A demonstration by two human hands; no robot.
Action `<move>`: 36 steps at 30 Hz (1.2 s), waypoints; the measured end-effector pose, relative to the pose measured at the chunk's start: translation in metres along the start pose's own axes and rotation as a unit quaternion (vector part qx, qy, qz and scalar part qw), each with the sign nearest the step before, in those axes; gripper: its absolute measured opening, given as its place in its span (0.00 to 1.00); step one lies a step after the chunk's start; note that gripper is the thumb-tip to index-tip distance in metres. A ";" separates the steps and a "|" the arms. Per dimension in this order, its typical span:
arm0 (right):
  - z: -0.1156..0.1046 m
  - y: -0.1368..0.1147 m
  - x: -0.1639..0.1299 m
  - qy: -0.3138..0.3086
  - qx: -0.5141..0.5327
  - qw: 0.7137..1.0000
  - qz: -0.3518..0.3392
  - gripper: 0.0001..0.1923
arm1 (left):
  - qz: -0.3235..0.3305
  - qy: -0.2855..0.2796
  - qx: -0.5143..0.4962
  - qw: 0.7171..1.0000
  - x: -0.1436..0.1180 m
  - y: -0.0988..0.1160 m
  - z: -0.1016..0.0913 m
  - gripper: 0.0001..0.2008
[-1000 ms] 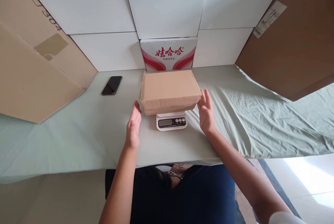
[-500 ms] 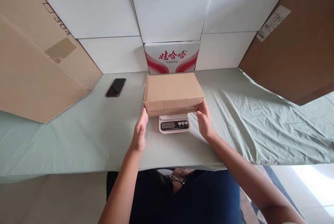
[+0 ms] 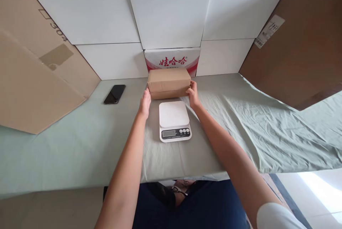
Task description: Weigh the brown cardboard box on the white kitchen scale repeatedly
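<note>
Presently | cardboard box gripped between left hand and right hand, at bench rear | scale platform bare | weighing apparently over.

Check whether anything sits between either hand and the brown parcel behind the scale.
Nothing visible does. The left hand and right hand already press the ends of the brown parcel. The scale lies nearer the person, between the forearms, its platform bare.
</note>
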State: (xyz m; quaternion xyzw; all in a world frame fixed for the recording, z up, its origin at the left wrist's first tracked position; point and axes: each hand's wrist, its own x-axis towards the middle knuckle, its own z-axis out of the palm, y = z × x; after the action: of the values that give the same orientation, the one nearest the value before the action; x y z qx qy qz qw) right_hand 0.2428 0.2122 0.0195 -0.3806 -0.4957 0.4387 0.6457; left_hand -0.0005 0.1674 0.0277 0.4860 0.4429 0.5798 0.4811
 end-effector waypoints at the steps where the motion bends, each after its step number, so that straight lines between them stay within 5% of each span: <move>1: -0.001 0.006 0.002 0.006 0.003 1.000 0.009 0.26 | -0.005 0.004 -0.002 1.000 0.001 -0.008 0.001 0.44; 10: -0.009 0.032 0.003 0.031 0.000 0.999 0.012 0.25 | 0.005 -0.003 -0.003 1.000 -0.001 -0.029 0.001 0.43; 15: -0.023 0.028 0.009 0.076 0.007 0.997 0.021 0.29 | 0.032 0.085 -0.008 0.996 0.006 -0.020 -0.028 0.42; 19: -0.032 0.021 0.009 0.087 0.020 0.994 0.062 0.35 | 0.048 0.096 -0.013 0.994 0.009 -0.014 -0.044 0.42; 28: -0.007 0.015 -0.002 -0.037 -0.034 0.999 -0.009 0.24 | 0.041 0.011 -0.009 0.999 0.019 -0.034 0.000 0.48; 36: -0.004 -0.007 -0.018 -0.042 -0.100 0.994 -0.036 0.22 | 0.067 0.009 0.012 0.998 0.004 -0.021 -0.003 0.43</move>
State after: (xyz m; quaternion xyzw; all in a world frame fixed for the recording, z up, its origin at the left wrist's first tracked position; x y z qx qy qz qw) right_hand 0.2460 0.1923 0.0198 -0.4065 -0.5766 0.3793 0.5987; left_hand -0.0013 0.1745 0.0072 0.5150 0.4204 0.6094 0.4319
